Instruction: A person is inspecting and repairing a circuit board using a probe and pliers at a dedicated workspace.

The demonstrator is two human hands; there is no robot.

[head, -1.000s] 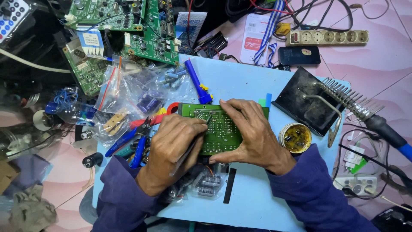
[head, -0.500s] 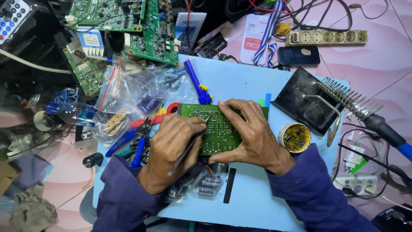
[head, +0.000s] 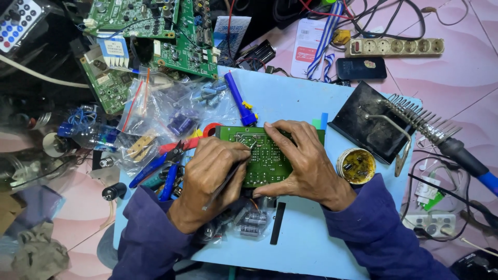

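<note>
A green circuit board (head: 264, 158) lies solder side up on a light blue work board (head: 290, 103). My right hand (head: 306, 161) rests over the board's right half and presses it down with spread fingers. My left hand (head: 212, 176) grips a thin dark pointed tool (head: 228, 179) like a pen, its tip touching the board near the upper left. Both arms wear dark blue sleeves.
Clear bags of parts (head: 171, 114), pliers with blue handles (head: 155, 168) and a blue desoldering pump (head: 239, 98) lie left. Green circuit boards (head: 150, 31) sit at the top. A black soldering stand (head: 373, 124), a soldering iron (head: 441, 135), a flux tin (head: 357, 166) and a power strip (head: 397, 46) are right.
</note>
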